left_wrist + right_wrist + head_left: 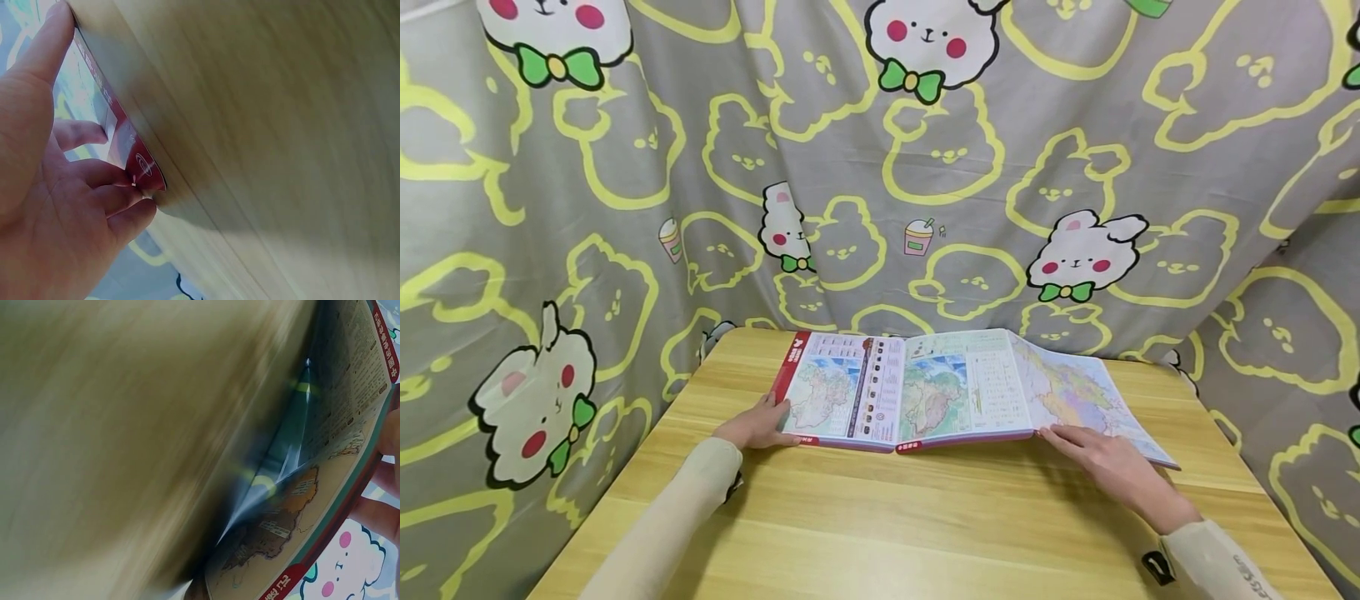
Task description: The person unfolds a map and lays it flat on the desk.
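A folding map (958, 392) stretches across the far part of the table, its printed panels joined at folds. The left panel has a red strip and a small map with text; the right panel (1075, 387) carries a multicoloured map and slants down from a raised fold. At the left end, my left hand (758, 423) holds the near corner, thumb along the front edge, fingers bent at the red corner (142, 164). My right hand (1101, 462) grips the front edge near the raised fold. Its wrist view shows the printed underside (294, 519) lifted off the table, fingers behind it.
The wooden table (880, 517) extends in front of the map and to both sides. A grey curtain (850, 167) with yellow outlines and white rabbit faces hangs behind and along the left and right sides. Dark straps show at both sleeve cuffs.
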The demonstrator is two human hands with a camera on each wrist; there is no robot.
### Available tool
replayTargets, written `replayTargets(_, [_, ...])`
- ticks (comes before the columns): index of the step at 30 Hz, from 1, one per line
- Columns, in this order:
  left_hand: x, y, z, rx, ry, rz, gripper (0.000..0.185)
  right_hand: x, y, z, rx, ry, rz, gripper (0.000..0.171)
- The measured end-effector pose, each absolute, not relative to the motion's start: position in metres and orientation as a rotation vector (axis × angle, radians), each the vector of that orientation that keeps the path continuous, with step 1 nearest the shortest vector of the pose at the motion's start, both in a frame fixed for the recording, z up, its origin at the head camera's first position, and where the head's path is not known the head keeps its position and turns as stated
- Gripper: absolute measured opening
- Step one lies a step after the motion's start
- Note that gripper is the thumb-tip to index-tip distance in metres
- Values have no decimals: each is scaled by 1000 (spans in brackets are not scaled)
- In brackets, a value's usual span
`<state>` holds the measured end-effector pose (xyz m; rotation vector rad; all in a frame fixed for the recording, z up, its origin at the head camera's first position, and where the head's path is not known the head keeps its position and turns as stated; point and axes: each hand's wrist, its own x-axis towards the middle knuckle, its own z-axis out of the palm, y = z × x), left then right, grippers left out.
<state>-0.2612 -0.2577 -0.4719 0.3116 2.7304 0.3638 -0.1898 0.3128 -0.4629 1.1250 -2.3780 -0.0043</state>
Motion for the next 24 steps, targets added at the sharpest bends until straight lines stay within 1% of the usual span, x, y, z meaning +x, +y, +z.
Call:
replayTargets(6, [-261,-261,-472,316,2736,368,91,-189,312,-465,1140,-2396,-40,61])
replayTargets(17, [-262,-264,-472,327,2735,321,91,-188,313,-472,1172,-2460,-100,61])
replayTargets(22, [-263,-264,-471,320,2735,312,91,-191,314,-478,1197,-2431,-98,55])
replayTargets(24, [-264,-264,-471,315,2732,305,90,-193,314,-481,1209,-2404,-105,49])
